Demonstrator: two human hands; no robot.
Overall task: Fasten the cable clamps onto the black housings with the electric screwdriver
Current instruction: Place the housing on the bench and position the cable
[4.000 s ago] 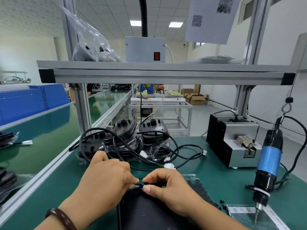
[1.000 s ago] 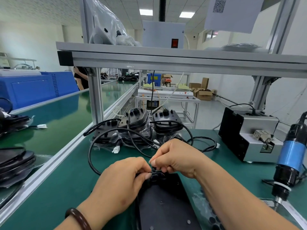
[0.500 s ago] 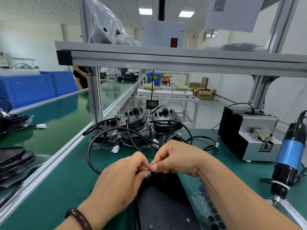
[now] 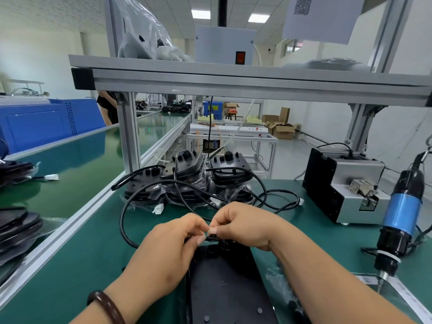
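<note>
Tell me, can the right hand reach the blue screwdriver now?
Probably yes. Only bare green mat lies between the right hand and the screwdriver. The hand pinches a small black piece, though, so it must let go first.

A flat black housing (image 4: 224,288) lies on the bench (image 4: 81,265). At its far end the left hand (image 4: 168,251) and right hand (image 4: 245,226) pinch a small black clamp (image 4: 211,237). More housings (image 4: 187,181), trailing black cables, sit stacked further back. The blue-and-black screwdriver (image 4: 401,220) hangs upright at the right, tip down.
</note>
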